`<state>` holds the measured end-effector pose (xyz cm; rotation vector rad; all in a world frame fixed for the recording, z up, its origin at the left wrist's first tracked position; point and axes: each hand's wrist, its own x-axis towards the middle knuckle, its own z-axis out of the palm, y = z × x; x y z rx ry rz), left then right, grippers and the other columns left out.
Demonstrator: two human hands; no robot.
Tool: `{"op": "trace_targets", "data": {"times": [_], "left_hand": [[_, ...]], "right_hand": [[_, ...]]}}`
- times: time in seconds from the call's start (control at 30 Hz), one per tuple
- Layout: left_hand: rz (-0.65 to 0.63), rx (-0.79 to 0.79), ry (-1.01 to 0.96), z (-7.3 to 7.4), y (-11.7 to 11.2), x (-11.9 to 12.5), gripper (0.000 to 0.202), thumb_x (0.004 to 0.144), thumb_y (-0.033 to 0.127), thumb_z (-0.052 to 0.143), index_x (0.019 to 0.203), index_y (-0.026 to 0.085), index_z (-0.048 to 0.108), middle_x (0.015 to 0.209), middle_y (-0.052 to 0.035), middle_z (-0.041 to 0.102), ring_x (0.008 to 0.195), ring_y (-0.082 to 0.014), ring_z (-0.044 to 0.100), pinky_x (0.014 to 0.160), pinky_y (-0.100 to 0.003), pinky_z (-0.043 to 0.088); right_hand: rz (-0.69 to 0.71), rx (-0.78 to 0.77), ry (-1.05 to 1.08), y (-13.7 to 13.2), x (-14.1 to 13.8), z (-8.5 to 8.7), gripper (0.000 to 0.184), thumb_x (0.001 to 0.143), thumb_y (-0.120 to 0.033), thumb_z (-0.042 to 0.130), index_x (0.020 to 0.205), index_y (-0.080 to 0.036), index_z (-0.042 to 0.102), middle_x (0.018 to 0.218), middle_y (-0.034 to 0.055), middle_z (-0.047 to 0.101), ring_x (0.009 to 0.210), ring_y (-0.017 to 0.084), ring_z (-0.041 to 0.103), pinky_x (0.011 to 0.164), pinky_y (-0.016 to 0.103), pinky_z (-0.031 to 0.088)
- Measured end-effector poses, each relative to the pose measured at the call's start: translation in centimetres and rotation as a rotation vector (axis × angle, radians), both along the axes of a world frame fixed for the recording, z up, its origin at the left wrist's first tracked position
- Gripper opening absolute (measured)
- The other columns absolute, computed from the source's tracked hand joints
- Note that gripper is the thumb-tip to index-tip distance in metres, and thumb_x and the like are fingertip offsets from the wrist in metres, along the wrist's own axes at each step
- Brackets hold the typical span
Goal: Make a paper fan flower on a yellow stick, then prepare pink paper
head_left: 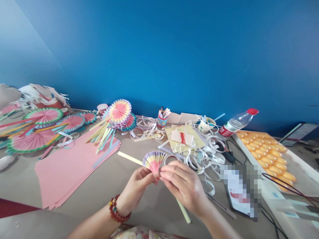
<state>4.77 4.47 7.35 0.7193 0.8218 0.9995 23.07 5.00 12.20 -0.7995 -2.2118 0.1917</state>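
Note:
Between my two hands is a small pleated paper fan, pink at its base with yellow and purple toward the outer edge. My left hand pinches the fan's base from the left; a beaded bracelet circles that wrist. My right hand has its fingers closed on the base from the right, partly covering it. A pale yellow paper strip sticks out to the left of the fan. Another pale strip lies below my right hand; where its upper end goes is hidden.
Pink paper sheets lie at left beside several finished paper fans. Curled white strips, a pen cup and a bottle stand or lie toward the wall. At right are a phone, cables and a tray of orange pieces.

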Motion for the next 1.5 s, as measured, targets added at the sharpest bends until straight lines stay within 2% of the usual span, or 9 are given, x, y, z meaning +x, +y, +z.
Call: {"op": "trace_targets", "data": {"times": [0.3,0.6,0.8,0.97,1.13,1.37,1.5], "left_hand": [[-0.006,-0.011,-0.007,-0.15,0.16,0.03,0.024,0.075,0.034,0.08,0.076,0.012,0.071,0.072,-0.0033,0.067,0.067,-0.0116,0.056,0.071,-0.024,0.046],[-0.029,-0.029,0.012,0.32,0.32,0.11,0.025,0.073,0.036,0.081,0.077,0.013,0.072,0.073,-0.0032,0.067,0.068,-0.0118,0.056,0.071,-0.023,0.046],[-0.023,-0.018,0.043,0.4,0.54,0.06,0.026,0.072,0.036,0.082,0.078,0.013,0.073,0.073,-0.0041,0.067,0.069,-0.0129,0.056,0.071,-0.024,0.046],[-0.066,-0.011,0.027,0.24,0.51,0.02,0.024,0.077,0.035,0.078,0.077,0.012,0.073,0.07,-0.0035,0.066,0.069,-0.0124,0.056,0.074,-0.025,0.046],[-0.041,-0.04,0.028,0.24,0.53,-0.07,0.026,0.071,0.036,0.082,0.078,0.012,0.074,0.072,-0.0042,0.067,0.068,-0.0124,0.056,0.071,-0.025,0.045],[-0.05,-0.033,0.028,-0.05,0.61,-0.15,0.026,0.073,0.037,0.081,0.076,0.013,0.073,0.07,-0.0028,0.067,0.067,-0.0122,0.056,0.072,-0.024,0.045],[-0.039,-0.038,0.035,-0.13,0.54,-0.06,0.027,0.072,0.038,0.081,0.075,0.012,0.072,0.069,-0.0036,0.067,0.065,-0.0123,0.056,0.07,-0.024,0.045]], "right_hand": [[-0.014,-0.022,-0.03,-0.07,0.05,-0.3,0.019,0.089,-0.005,0.055,0.101,-0.017,0.065,0.098,0.0064,0.072,0.086,0.018,0.062,0.082,0.035,0.055],[-0.041,0.017,-0.082,0.05,0.07,0.25,0.017,0.092,-0.007,0.054,0.099,-0.018,0.065,0.094,0.0052,0.072,0.085,0.017,0.064,0.077,0.032,0.056],[-0.05,-0.04,-0.039,0.11,-0.05,0.24,0.017,0.093,-0.01,0.053,0.096,-0.019,0.066,0.092,0.0054,0.072,0.083,0.017,0.064,0.078,0.033,0.055],[-0.042,-0.088,-0.038,0.25,0.17,0.0,0.009,0.093,-0.017,0.058,0.096,-0.019,0.066,0.091,0.0058,0.071,0.083,0.018,0.063,0.077,0.033,0.055],[-0.033,-0.068,-0.051,0.39,0.19,0.1,0.015,0.093,-0.012,0.055,0.098,-0.019,0.067,0.092,0.0052,0.072,0.084,0.017,0.063,0.077,0.032,0.055],[-0.014,-0.015,-0.068,0.46,-0.17,0.16,0.016,0.091,-0.006,0.054,0.097,-0.016,0.066,0.092,0.0061,0.071,0.086,0.018,0.062,0.077,0.033,0.056],[-0.018,-0.039,-0.063,0.46,0.03,-0.24,0.017,0.09,-0.006,0.054,0.097,-0.016,0.066,0.093,0.0059,0.071,0.086,0.019,0.061,0.078,0.034,0.055]]}}
